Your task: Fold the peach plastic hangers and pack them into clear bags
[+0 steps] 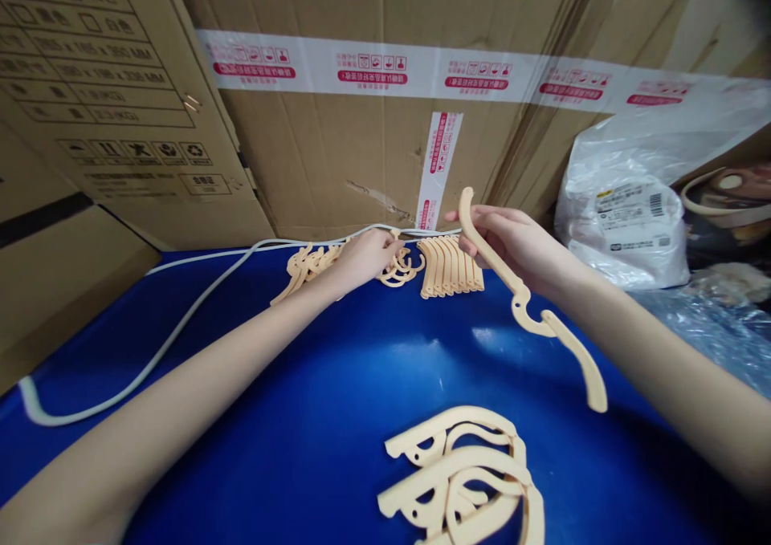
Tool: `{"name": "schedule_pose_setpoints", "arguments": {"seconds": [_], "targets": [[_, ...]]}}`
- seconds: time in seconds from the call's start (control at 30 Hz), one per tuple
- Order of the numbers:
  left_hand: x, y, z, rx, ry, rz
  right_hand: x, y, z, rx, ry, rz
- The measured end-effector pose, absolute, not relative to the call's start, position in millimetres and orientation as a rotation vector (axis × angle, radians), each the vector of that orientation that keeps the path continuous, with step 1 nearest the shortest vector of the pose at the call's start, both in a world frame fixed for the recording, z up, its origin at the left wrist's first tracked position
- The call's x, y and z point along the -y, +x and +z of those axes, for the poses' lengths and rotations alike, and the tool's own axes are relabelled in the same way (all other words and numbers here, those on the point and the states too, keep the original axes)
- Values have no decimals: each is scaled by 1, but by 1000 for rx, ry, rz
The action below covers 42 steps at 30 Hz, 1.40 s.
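My right hand point(511, 244) is closed around one arm of a cream plastic folding hanger point(503, 268). This hanger is spread open and tilted, its other arm reaching down to the right over the blue surface. Farther left, my left hand point(367, 258) has its fingers closed at a pile of curved hanger hooks point(402, 272). A small cream hook end shows at its fingertips; the rest is hidden. Between the hands lies a neat row of hanger arms point(449, 268). A looser heap of hanger arms point(307, 264) lies partly behind my left forearm.
Folded hangers point(463, 481) lie stacked at the near edge of the blue surface point(289, 416). A white cable point(181, 324) loops across the left side. Cardboard boxes point(337, 152) wall off the back and left. A white plastic bag point(620, 216) stands at the right.
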<state>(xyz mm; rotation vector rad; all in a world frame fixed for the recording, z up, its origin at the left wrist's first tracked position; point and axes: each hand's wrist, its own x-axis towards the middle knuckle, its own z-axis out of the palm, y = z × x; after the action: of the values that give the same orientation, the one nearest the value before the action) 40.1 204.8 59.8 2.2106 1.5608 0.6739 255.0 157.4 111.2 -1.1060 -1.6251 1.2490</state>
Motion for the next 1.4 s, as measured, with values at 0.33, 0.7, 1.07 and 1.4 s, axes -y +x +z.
{"name": "schedule_pose_setpoints", "arguments": {"seconds": [0.33,0.7,1.07,1.4], "targets": [[-156,45,82,-1119,1686,801,-162,262,110,1434,-1063,825],[-115,65,72,-860,1022,866,-143,256,105,2718,-1073,-462],[-112,49,77,-1337,2134,1048,-155,260,96,2336,-1095,679],[-198,-25,86,-1683,1863,753,-175,276,102,2234,-1155,-369]]}}
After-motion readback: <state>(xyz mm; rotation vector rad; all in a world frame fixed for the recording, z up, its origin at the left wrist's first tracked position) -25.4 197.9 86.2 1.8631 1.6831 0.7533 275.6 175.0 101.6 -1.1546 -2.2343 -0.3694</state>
